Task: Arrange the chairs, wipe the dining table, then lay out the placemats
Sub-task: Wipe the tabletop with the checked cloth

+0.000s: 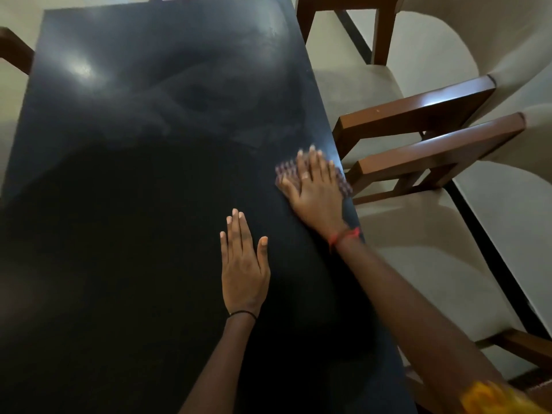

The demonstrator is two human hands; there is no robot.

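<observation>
A cloth [283, 172] is pressed onto the table [134, 174] near its right edge by the flat, straight-fingered right hand [313, 189]. The left hand [243, 264] is laid flat nearby, holding nothing.

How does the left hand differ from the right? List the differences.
The left hand lies on the bare dining table; the right hand presses a checked cloth near the edge. The left wrist has a black band, the right a red thread. Both lie flat, fingers straight.
</observation>
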